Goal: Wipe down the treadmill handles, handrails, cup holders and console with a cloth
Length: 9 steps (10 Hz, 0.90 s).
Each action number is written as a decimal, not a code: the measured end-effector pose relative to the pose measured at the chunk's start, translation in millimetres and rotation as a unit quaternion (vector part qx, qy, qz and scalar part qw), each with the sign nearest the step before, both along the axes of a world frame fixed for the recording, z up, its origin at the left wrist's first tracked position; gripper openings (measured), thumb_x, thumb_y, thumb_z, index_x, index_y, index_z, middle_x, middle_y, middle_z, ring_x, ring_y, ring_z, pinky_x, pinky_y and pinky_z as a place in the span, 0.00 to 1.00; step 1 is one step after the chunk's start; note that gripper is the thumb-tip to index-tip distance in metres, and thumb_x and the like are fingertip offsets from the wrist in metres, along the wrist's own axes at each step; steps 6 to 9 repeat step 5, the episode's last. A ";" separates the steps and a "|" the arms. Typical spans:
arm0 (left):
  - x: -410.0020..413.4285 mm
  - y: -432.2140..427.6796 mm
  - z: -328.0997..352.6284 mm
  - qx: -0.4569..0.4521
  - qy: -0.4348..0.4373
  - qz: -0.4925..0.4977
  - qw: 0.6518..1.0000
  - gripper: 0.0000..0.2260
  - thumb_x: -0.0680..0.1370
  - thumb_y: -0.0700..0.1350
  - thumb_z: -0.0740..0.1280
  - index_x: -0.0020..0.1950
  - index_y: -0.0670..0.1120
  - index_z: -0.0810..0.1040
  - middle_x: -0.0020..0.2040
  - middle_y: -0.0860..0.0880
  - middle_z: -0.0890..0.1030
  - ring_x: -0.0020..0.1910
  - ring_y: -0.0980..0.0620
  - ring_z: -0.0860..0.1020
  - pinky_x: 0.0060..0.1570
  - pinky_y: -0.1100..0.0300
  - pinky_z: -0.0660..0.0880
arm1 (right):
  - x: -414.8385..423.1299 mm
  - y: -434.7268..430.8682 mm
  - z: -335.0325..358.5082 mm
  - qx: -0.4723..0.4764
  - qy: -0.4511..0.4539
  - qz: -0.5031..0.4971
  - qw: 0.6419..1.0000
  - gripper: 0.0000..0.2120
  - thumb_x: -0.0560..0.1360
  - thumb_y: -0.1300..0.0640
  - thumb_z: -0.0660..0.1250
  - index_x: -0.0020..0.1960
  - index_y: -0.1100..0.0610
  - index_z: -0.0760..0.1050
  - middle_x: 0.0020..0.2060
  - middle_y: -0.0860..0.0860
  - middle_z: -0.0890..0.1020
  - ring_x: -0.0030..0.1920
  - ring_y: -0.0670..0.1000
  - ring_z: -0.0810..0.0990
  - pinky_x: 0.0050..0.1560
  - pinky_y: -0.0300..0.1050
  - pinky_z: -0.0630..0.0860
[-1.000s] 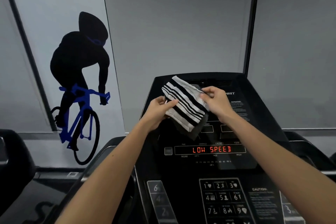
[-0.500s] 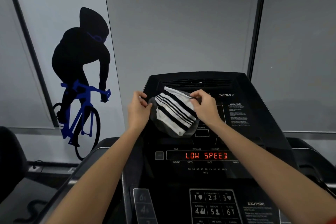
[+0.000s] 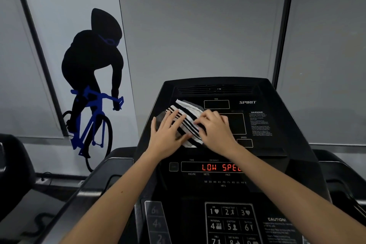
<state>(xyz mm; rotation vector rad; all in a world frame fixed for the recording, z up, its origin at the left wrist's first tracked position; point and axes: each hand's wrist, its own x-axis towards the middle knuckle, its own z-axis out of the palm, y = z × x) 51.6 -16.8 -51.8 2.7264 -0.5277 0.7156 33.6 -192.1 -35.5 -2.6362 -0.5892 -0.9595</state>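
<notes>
Item: striped cloth (image 3: 188, 123), flat on the console (image 3: 264, 93) panel, just above the lit display (image 3: 215, 167). Left hand (image 3: 168, 134): fingers spread, pressing it. Right hand (image 3: 214, 131): fingers bent over it; pinching or pressing, cannot tell. Hazard, likely: wiping below the display presses live keypad (image 3: 230, 222) buttons.

The treadmill console (image 3: 265, 93) carries the brand SPIRIT above a WARNING! panel (image 3: 261, 124); its red display (image 3: 217, 167) reads LOW SPE, the rest hidden; labels around it say TIME, DISTANCE, INCLINE, METS, PACE, SPEED; the keypad (image 3: 229, 222) shows 1 to 8; CAUTION! stands beside it.
</notes>
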 end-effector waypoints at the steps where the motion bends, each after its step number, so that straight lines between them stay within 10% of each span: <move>1: 3.7 -4.9 9.5 0.056 0.068 0.028 0.996 0.31 0.77 0.64 0.54 0.76 0.58 0.44 0.77 0.52 0.40 0.76 0.51 0.38 0.69 0.40 0.35 | -1.3 -2.4 -4.2 -0.048 0.019 -0.045 0.998 0.15 0.79 0.53 0.58 0.66 0.47 0.69 0.62 0.45 0.68 0.62 0.47 0.67 0.62 0.47 0.55; 5: -40.3 -3.3 83.1 0.196 0.136 0.031 0.971 0.31 0.79 0.59 0.56 0.77 0.52 0.46 0.78 0.48 0.44 0.77 0.47 0.43 0.70 0.38 0.41 | -40.2 -4.0 77.3 -0.114 0.281 -0.089 0.949 0.28 0.77 0.43 0.59 0.73 0.52 0.60 0.74 0.53 0.62 0.74 0.55 0.59 0.72 0.59 0.56; 9: -40.3 -3.3 83.1 0.196 0.136 0.031 0.971 0.31 0.79 0.59 0.56 0.77 0.52 0.46 0.78 0.48 0.44 0.77 0.47 0.43 0.70 0.38 0.41 | -40.2 -4.0 77.3 -0.114 0.281 -0.089 0.949 0.28 0.77 0.43 0.59 0.73 0.52 0.60 0.74 0.53 0.62 0.74 0.55 0.59 0.72 0.59 0.56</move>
